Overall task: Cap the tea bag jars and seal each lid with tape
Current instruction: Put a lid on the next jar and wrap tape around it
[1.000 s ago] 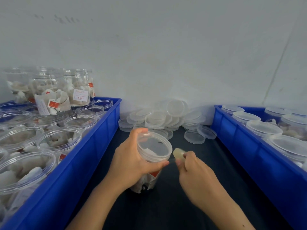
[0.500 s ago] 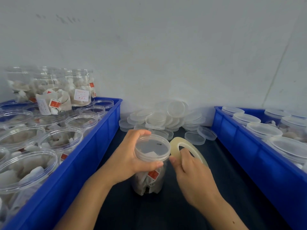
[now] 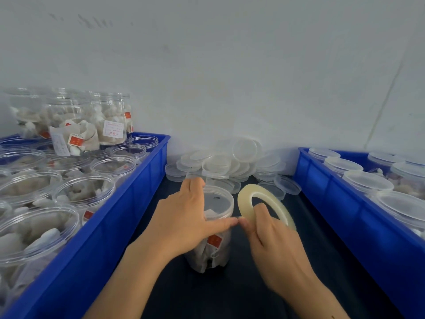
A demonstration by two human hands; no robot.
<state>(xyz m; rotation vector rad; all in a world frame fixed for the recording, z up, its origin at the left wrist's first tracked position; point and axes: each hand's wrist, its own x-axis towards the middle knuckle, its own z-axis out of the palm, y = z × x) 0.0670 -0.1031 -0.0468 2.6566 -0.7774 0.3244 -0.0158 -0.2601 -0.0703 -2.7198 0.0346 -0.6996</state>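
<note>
Both hands (left point(image 3: 181, 223), right point(image 3: 273, 236)) around capped jar point(image 3: 217, 247)

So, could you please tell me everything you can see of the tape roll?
The tape roll is a thin, wide ring of pale, translucent yellowish tape with a large open centre. It stands tilted on edge just right of the capped jar, above the dark table. The right hand holds it, with fingers through the hole. Its near edge sits by the left hand's thumb at the lid's rim.
</note>
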